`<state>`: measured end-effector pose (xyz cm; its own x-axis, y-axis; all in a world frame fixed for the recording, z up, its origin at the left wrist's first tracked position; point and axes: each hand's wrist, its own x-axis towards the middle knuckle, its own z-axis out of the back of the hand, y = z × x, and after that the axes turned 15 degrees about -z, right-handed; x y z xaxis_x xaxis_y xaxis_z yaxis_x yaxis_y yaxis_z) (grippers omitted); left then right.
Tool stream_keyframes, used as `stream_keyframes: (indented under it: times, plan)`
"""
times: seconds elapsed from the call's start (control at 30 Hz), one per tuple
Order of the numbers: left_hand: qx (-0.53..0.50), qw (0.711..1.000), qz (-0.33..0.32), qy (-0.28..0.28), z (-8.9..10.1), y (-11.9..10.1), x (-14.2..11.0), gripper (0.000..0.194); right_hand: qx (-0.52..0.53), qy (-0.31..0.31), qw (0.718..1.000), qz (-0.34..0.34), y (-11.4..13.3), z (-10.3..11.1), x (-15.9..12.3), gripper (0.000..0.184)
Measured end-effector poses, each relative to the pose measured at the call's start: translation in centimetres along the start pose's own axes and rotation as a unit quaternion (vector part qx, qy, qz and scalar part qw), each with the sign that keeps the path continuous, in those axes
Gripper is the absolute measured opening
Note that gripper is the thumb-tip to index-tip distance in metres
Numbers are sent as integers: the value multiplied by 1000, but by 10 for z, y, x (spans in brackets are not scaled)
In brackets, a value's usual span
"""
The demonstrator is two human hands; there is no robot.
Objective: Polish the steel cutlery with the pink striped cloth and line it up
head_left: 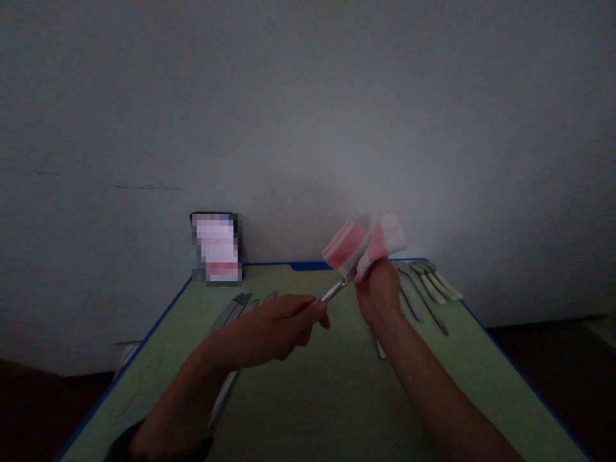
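Observation:
My left hand (pixel 289 324) is closed around the handle of a slim metal table knife (pixel 332 292), which slants up to the right. The knife's far end goes into a pink and white cloth (pixel 346 245), so the blade is hidden. My right hand (pixel 380 289) is closed on that cloth, with its folds (pixel 391 234) sticking up above the fingers. Both hands are raised over the middle of the green table (pixel 308 410). Under my left forearm lie several metal knives (pixel 224 391), partly covered by the arm.
At the table's right side lie long metal utensils (pixel 428 305) and several white-handled knives (pixel 440 282). Another metal handle (pixel 378 346) shows beside my right wrist. A phone or tablet (pixel 216 247) with a blurred screen leans against the grey wall (pixel 308 128) at the back left.

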<state>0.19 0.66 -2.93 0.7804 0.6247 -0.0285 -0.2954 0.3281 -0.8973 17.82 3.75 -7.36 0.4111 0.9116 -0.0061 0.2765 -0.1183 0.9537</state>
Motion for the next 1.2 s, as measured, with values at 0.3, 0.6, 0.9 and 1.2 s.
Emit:
stream_keyframes:
  times: [0.3,0.6,0.9,1.2]
  plan:
    - [-26,997,-34,64,20,6,-14,34,146,-67,987,2,29,26,21,18]
    - [-57,997,-19,54,21,2,-13,26,107,-34,994,-9,10,-1,-7,18]
    - [120,992,-42,-24,10,10,1,41,-11,26,1000,-4,0,-5,-14,18]
    - [160,930,-111,-313,26,7,-2,39,-310,348,885,23,45,30,-16,12]
